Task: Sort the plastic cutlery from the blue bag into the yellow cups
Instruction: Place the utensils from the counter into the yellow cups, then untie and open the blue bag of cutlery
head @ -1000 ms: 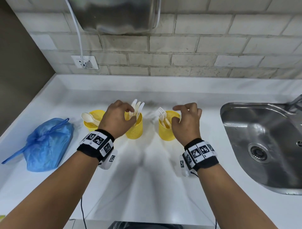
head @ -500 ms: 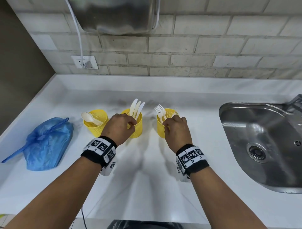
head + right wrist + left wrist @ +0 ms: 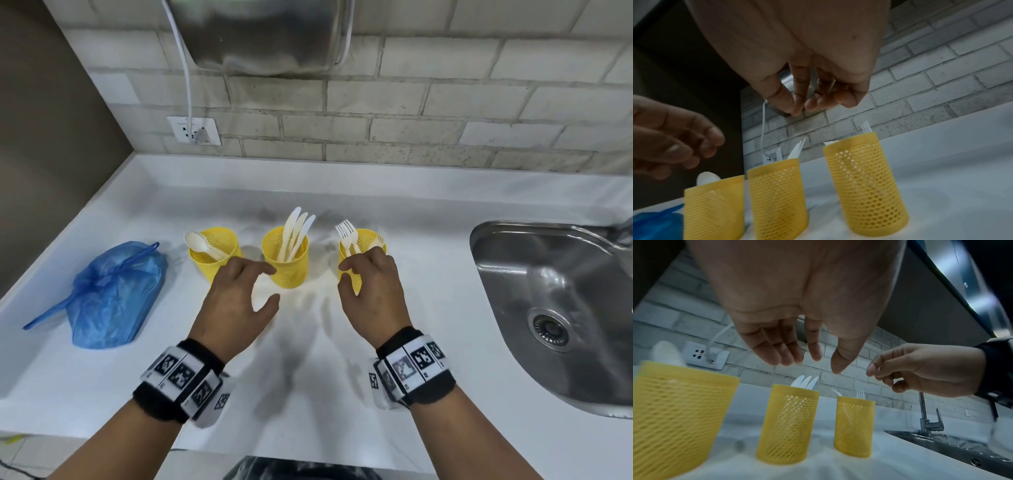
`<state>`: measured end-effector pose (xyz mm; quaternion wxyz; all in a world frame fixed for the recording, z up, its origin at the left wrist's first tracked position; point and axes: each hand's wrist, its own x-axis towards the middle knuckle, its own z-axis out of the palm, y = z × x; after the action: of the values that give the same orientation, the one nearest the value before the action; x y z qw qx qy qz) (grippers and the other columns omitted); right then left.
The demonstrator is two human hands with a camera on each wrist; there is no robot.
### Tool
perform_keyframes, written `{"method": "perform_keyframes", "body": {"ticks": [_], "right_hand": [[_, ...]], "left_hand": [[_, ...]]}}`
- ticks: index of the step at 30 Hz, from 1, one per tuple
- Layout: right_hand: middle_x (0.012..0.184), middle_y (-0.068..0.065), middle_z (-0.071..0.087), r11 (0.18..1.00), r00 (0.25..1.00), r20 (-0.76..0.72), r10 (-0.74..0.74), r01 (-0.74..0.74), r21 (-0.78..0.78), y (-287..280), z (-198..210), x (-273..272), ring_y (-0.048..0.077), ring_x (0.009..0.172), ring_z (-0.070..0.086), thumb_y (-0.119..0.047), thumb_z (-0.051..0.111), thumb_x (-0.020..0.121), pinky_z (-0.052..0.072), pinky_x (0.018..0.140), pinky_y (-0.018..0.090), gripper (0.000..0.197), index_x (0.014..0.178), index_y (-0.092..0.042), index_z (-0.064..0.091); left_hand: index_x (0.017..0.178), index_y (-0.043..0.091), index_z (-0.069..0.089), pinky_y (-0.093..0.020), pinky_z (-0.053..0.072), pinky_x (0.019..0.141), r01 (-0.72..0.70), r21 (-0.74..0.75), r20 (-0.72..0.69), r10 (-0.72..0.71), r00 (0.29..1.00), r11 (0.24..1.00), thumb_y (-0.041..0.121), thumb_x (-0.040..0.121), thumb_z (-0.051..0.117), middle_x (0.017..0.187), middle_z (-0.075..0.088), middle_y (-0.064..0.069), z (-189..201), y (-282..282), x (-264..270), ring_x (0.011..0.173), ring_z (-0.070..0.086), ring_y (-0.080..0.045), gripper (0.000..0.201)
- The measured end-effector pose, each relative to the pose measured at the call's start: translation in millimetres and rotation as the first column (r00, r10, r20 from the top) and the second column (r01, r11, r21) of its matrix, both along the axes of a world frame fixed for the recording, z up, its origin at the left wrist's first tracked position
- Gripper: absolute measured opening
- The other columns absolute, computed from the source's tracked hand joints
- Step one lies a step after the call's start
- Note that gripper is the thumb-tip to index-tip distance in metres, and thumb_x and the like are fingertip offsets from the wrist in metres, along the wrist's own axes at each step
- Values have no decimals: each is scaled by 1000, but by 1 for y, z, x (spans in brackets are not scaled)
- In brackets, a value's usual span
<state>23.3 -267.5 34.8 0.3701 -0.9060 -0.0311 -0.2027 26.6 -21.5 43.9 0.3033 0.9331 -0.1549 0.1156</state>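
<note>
Three yellow mesh cups stand in a row on the white counter. The left cup (image 3: 214,255) holds white spoons (image 3: 202,241), the middle cup (image 3: 286,263) knives (image 3: 296,229), the right cup (image 3: 356,245) forks (image 3: 347,234). My left hand (image 3: 270,286) hovers just in front of the left and middle cups, fingers relaxed and spread, holding nothing (image 3: 812,360). My right hand (image 3: 346,275) hangs in front of the right cup and covers its lower part. Its fingers are loosely curled and empty (image 3: 797,110). The crumpled blue bag (image 3: 113,294) lies at the left.
A steel sink (image 3: 548,308) with a tap is set into the counter at the right. The brick wall behind carries a socket (image 3: 193,130) with a white cable, and a metal appliance (image 3: 267,34) hangs above. A dark side wall closes the left.
Both hands have drawn back from the cups toward me. The left has come off the middle cup's rim and the right off the fork cup. The cutlery stays in the cups.
</note>
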Motion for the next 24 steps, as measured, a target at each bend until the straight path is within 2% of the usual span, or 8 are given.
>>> {"method": "perform_keyframes", "body": {"ticks": [3,8,11,15,17,20,22,24], "right_hand": [[92,-6,53,993,994,-39,103,-100,59,16,-3,-15,19,92,54,-20,57,86,47,80,30,18,98,-19,70],[86,-9,56,961,944,-184,275,-265,79,53,-19,-29,3,74,50,-15,58,87,47,72,28,14,96,-21,68],[90,-6,58,928,880,-296,371,-360,92,86,-29,-32,-3,72,49,-16,61,90,44,73,25,16,104,-21,66],[107,-5,55,887,786,-420,453,-446,122,145,-40,-27,-8,79,48,-22,62,94,41,79,21,26,121,-22,60],[115,-3,53,871,750,-457,478,-470,140,175,-41,-22,-3,84,50,-23,62,95,39,81,19,33,128,-22,57],[125,1,49,859,716,-486,501,-479,179,230,-39,-10,16,93,59,-23,63,96,44,88,25,44,138,-21,50],[130,3,46,860,706,-500,502,-466,206,261,-38,0,21,100,60,-24,63,96,46,95,30,51,143,-21,45],[130,3,44,868,705,-509,494,-436,238,292,-38,13,25,106,60,-24,63,95,45,99,31,57,147,-23,40]], "left_hand": [[123,28,64,-35,47,95,-32,26,-64,34,997,999,27,83,81,117,53,7,-12,30,-30,105,57,-20,44],[119,31,67,-34,52,91,-143,31,-175,146,974,989,22,80,85,114,53,12,-33,95,-68,100,59,-12,45],[116,30,68,-32,52,90,-249,31,-224,250,942,968,22,78,87,112,53,12,-41,135,-78,97,60,-10,43],[118,21,67,-37,52,86,-393,38,-214,392,895,919,17,77,88,112,52,2,-43,191,-81,91,62,-21,46],[122,16,64,-42,53,86,-448,47,-192,448,873,893,14,75,89,113,52,-5,-46,217,-78,92,62,-27,53],[127,10,59,-45,50,90,-542,41,-201,538,818,839,15,78,87,117,54,-16,-49,260,-70,97,61,-34,56],[130,10,57,-44,48,96,-592,5,-274,570,774,806,23,87,80,124,54,-17,-45,277,-58,104,62,-33,51],[134,10,55,-38,44,99,-627,-41,-392,565,726,778,30,95,70,131,53,-15,-41,289,-43,112,61,-30,46]]}}
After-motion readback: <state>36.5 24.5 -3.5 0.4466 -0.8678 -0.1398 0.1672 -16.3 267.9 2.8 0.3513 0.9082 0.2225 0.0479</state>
